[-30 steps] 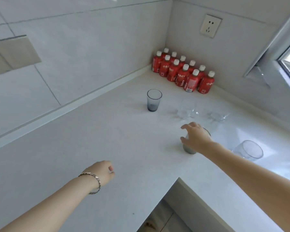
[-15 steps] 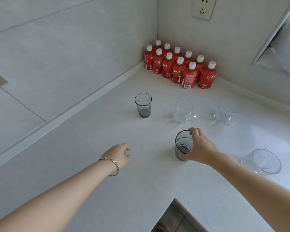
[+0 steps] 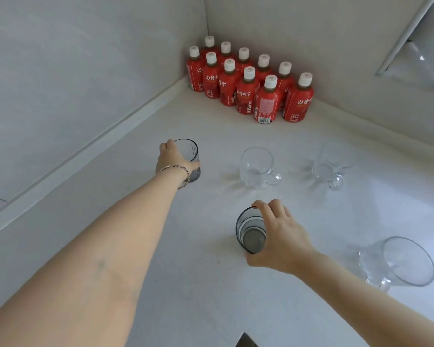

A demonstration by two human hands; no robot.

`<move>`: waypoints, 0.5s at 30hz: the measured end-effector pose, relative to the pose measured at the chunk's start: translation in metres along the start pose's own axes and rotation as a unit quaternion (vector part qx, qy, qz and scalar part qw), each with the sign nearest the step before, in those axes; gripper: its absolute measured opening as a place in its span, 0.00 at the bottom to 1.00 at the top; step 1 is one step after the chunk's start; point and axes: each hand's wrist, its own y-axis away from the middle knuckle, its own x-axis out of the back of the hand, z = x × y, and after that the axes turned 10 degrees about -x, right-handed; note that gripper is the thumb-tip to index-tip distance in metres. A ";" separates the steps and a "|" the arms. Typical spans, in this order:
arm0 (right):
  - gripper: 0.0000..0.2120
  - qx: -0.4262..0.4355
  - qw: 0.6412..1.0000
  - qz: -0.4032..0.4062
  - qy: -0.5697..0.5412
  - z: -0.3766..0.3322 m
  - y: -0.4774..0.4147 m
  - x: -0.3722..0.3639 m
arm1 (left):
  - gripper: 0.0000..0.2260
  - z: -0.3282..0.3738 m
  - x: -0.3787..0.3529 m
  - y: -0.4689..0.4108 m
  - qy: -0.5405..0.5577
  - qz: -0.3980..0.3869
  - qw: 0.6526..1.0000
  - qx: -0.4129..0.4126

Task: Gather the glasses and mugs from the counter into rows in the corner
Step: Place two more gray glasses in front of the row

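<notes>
Two smoky grey tumblers stand on the white counter (image 3: 186, 284). My left hand (image 3: 172, 159), with a bracelet on its wrist, wraps around the far grey tumbler (image 3: 191, 154) near the left wall. My right hand (image 3: 280, 237) grips the near grey tumbler (image 3: 248, 231) by its rim and side. Three clear glass mugs rest apart from my hands: one in the middle (image 3: 257, 167), one further right (image 3: 332, 165), and one at the right edge (image 3: 401, 261).
Several red juice bottles (image 3: 248, 83) with white caps stand in two rows in the corner. A raised ledge (image 3: 98, 149) runs along the left wall. A window frame (image 3: 411, 33) sits at the upper right. The counter's front edge has a notch (image 3: 246, 340).
My left hand has reached forward from the open counter and closed around the far grey tumbler. My right hand stays on the near tumbler. The view has tilted closer to the corner.
</notes>
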 end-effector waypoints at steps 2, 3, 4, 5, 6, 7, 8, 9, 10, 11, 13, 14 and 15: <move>0.46 0.000 1.000 0.003 0.002 0.000 0.000 0.000 | 0.35 -0.002 -0.002 0.008 -0.003 0.028 1.000 -0.008; 0.46 -0.002 1.000 0.004 0.002 -0.001 0.000 0.000 | 0.34 -0.003 -0.003 0.015 0.006 0.035 0.999 -0.017; 0.47 -0.003 1.000 0.004 0.002 -0.001 0.000 0.000 | 0.34 -0.005 -0.004 0.024 0.020 0.041 0.999 -0.030; 0.47 -0.004 1.000 0.005 0.003 -0.002 0.000 0.000 | 0.34 -0.006 -0.005 0.035 0.036 0.044 0.997 -0.044; 0.47 -0.004 1.000 0.005 0.004 -0.002 0.000 0.000 | 0.34 -0.008 -0.005 0.048 0.052 0.046 0.996 -0.057; 0.46 -0.004 1.000 0.004 0.006 -0.002 0.000 0.001 | 0.35 -0.012 -0.004 0.063 0.068 0.046 0.994 -0.064; 0.46 -0.005 1.000 0.001 0.008 -0.002 0.000 0.002 | 0.36 -0.016 -0.003 0.078 0.084 0.046 0.993 -0.067; 0.46 -0.007 1.000 0.000 0.009 -0.003 0.001 0.002 | 0.36 -0.022 -0.001 0.094 0.098 0.045 0.992 -0.066; 0.46 -0.011 1.000 0.001 0.010 -0.004 0.002 0.002 | 0.36 -0.029 0.002 0.110 0.110 0.042 0.991 -0.065; 0.45 -0.015 1.000 0.003 0.009 -0.004 0.003 0.002 | 0.36 -0.036 0.007 0.125 0.118 0.039 0.990 -0.066; 0.45 -0.030 0.999 0.011 0.002 -0.008 0.006 0.001 | 0.35 -0.053 0.019 0.154 0.122 0.031 0.989 -0.071; 0.45 -0.039 0.999 0.014 -0.001 -0.011 0.007 0.001 | 0.35 -0.062 0.027 0.168 0.120 0.031 0.990 -0.071; 0.46 -0.048 0.999 0.014 -0.002 -0.017 0.009 0.001 | 0.35 -0.072 0.035 0.182 0.117 0.032 0.990 -0.070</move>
